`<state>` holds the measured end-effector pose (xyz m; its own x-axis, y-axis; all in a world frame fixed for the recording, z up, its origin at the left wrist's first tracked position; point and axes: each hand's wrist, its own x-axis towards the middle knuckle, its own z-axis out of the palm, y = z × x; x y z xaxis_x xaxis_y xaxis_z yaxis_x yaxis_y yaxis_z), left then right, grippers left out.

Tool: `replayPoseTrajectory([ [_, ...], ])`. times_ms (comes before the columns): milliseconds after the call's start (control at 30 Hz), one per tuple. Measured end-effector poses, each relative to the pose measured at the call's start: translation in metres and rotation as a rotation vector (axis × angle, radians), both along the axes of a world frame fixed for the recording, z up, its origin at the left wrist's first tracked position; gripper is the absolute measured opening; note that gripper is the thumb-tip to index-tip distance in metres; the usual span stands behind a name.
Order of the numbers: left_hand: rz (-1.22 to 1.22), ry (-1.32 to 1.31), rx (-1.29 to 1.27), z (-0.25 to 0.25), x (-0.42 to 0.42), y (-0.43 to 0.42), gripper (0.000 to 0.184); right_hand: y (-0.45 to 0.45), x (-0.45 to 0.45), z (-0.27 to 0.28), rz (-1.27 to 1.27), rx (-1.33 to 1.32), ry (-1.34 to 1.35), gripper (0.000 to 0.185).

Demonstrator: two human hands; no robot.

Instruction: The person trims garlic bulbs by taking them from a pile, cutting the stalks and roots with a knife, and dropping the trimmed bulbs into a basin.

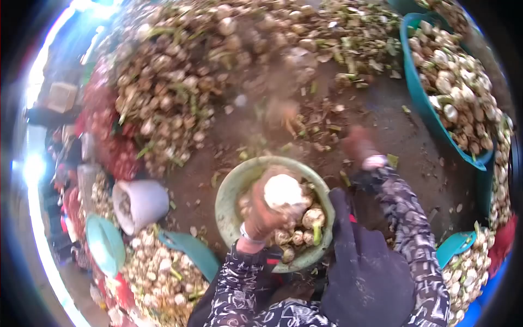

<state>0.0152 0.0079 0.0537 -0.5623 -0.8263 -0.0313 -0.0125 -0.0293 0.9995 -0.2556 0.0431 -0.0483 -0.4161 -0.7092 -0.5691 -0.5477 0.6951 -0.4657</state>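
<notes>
My left hand (pixel 260 216) is over a pale green basin (pixel 229 185), closed round a large white bulb (pixel 283 191). Glare washes out the bulb's surface, so garlic or onion is hard to tell. Below it, several pale bulbs (pixel 312 218) lie in the basin, one with a green stalk. The basin stands between my knees. My right hand (pixel 358 143) is stretched out beyond the basin, above the dark floor. Motion smears its fingers, and whether they hold anything is not visible. Trimmed scraps (pixel 324 122) lie on the floor to its left.
A big heap of bulbs (pixel 174 92) spreads ahead on the left, with leafy trimmings (pixel 362 38) behind. A teal tub (pixel 411 65) full of bulbs stands at right. A whitish bucket (pixel 147 204) lies tipped at left, near a teal basin (pixel 106 245) and more bulbs (pixel 163 272).
</notes>
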Motion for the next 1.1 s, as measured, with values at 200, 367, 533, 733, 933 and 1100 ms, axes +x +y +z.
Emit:
replayPoseTrajectory([
  [200,0.019,0.102,0.303,-0.008,-0.006,-0.015,0.05,0.024,0.007,0.039,0.051,-0.114,0.164,0.027],
  [367,0.233,0.044,0.168,-0.013,-0.01,-0.028,0.04,0.033,0.047,0.045,-0.004,-0.222,-0.111,0.031],
  [533,0.406,0.447,0.622,-0.02,0.0,-0.025,0.032,0.031,0.059,0.03,-0.119,-0.392,-0.172,0.033],
  [733,0.638,0.458,0.753,-0.036,-0.025,-0.017,0.028,-0.01,0.062,0.109,-0.098,-0.497,-0.224,0.037],
  [933,0.403,0.58,0.595,-0.005,-0.028,-0.012,0.044,-0.005,0.054,0.034,0.285,-0.126,-0.104,0.027],
  [1100,-0.656,-0.197,0.247,0.007,0.045,-0.057,0.056,0.028,0.024,0.007,0.121,-0.114,-0.191,0.035],
])
